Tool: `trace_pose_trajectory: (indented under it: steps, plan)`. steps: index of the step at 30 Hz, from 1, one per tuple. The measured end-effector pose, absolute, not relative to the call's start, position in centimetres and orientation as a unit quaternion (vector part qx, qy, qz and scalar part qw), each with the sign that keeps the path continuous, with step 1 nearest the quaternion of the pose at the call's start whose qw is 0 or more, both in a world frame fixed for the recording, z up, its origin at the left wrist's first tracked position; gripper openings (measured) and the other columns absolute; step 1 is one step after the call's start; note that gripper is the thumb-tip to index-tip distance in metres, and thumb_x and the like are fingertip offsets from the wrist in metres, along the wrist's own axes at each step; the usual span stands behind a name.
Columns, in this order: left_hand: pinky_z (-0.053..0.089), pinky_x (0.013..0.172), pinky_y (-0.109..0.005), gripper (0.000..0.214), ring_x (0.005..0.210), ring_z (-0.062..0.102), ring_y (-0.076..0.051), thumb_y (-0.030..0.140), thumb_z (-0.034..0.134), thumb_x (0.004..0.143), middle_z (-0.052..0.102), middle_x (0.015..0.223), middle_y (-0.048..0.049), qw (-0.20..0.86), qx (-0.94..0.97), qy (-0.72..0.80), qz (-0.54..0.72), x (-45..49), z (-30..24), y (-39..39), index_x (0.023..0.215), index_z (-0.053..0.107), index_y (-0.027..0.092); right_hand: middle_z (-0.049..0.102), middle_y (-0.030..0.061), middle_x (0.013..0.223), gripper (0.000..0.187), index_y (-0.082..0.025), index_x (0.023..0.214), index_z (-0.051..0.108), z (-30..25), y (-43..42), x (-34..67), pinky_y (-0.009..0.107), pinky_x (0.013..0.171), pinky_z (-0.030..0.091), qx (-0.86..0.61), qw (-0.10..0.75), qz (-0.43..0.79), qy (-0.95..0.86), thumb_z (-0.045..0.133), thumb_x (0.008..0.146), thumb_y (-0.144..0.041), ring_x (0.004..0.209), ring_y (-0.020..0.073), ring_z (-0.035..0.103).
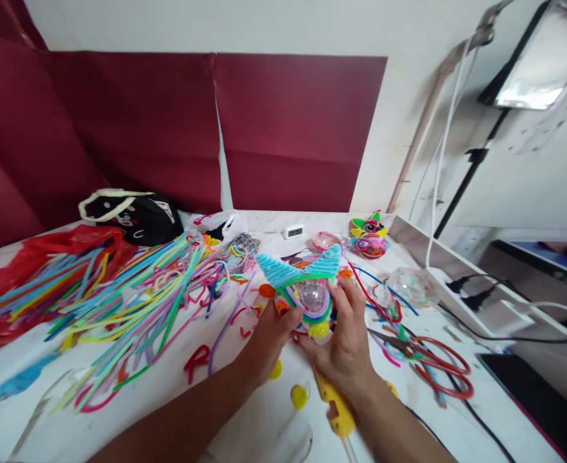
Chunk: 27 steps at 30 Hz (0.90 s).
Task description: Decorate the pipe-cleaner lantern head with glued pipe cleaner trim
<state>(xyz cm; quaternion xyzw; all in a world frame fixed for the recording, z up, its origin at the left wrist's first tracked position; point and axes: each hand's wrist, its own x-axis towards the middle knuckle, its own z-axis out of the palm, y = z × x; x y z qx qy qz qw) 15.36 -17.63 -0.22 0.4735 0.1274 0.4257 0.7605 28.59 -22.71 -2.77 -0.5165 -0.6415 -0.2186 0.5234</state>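
Observation:
A pipe-cleaner craft [295,276] is held up above the middle of the table, with two light-blue pointed ears, a green and lilac rim and a clear plastic dome in its centre. My left hand [271,334] grips its left lower side, thumb in front. On the right side my right hand [345,334] has its fingers closed on the rim. Below my right palm is a yellow hot-glue gun [338,408] with a glue stick at its rear; whether that hand touches it, I cannot tell. A yellow disc [299,397] lies nearby.
Loose pipe cleaners [138,308] and a red plastic bag [71,241] cover the left side. Red-handled scissors [442,366], a clear ball [413,286] and cables lie right. Behind are a small digital display [293,231], a finished-looking colourful figure [370,235] and a black pouch [138,218].

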Motion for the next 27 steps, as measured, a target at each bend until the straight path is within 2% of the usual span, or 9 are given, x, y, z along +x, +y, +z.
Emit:
trace_pose_trajectory:
  steps: [5, 17, 27]
  plan:
    - [0.047, 0.110, -0.050, 0.065, 0.124, 0.063, -0.032, 0.042, 0.077, 0.082, 0.068, 0.130, -0.0121, 0.767, 0.458, 0.127, 0.432, 15.2, -1.1, -17.4, 0.140, 0.055, 0.025, 0.040, 0.0205, 0.141, 0.089, -0.022, 0.157, 0.025, -2.9, -22.8, 28.6, 0.063, 0.099, 0.051, -0.521, 0.509, -0.223, -0.648, 0.070, 0.082, -0.035, 0.132, 0.0381, 0.047]
    - [0.046, 0.110, -0.050, 0.072, 0.125, 0.062, -0.034, 0.042, 0.081, 0.078, 0.068, 0.130, -0.0124, 0.771, 0.449, 0.145, 0.427, 14.9, 0.4, -17.8, 0.142, 0.053, 0.024, 0.039, 0.0226, 0.145, 0.093, -0.020, 0.160, 0.020, -3.1, -23.0, 28.4, 0.064, 0.101, 0.051, -0.531, 0.497, -0.227, -0.648, 0.071, 0.084, -0.037, 0.136, 0.0391, 0.045]
    - [0.044, 0.111, -0.048, 0.072, 0.127, 0.061, -0.032, 0.038, 0.080, 0.078, 0.068, 0.130, -0.0109, 0.755, 0.454, 0.164, 0.444, 14.7, -0.1, -17.2, 0.142, 0.051, 0.023, 0.039, 0.0219, 0.144, 0.086, -0.019, 0.154, 0.029, -2.8, -22.9, 28.2, 0.061, 0.102, 0.050, -0.529, 0.518, -0.193, -0.643, 0.073, 0.082, -0.035, 0.135, 0.0370, 0.045]
